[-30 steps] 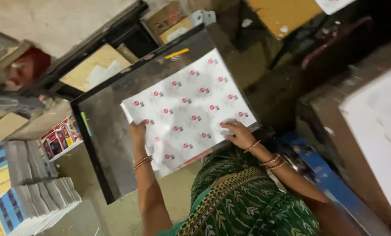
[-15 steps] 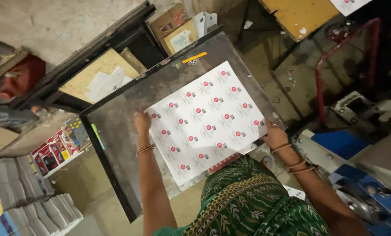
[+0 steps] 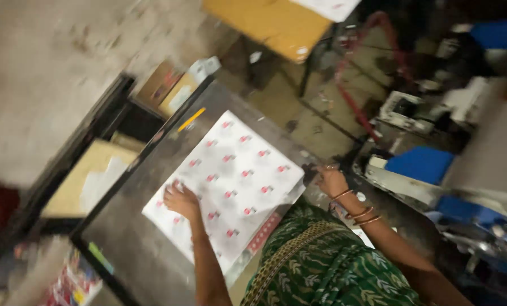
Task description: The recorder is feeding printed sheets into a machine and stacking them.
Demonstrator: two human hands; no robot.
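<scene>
Sheet stack (image 3: pixel 230 181) lies on the dark metal counter (image 3: pixel 128 249), its lower edge overhanging the counter's near edge. Since half a second ago my left hand (image 3: pixel 181 199) has stayed flat, fingers spread, on the stack's left corner. The right hand (image 3: pixel 328 180) has moved to the right corner, fingers curled at the edge; whether it pinches paper I cannot tell. Alignment apparently under way.

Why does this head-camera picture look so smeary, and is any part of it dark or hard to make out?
Head view: motion blur smears everything, worst at the left edge; the white paper sheet with red marks is brightest, both the left hand and right hand stay recognisable, the dark grey metal table shows a dull sheen, and the upper right corner sinks into shadow.
</scene>
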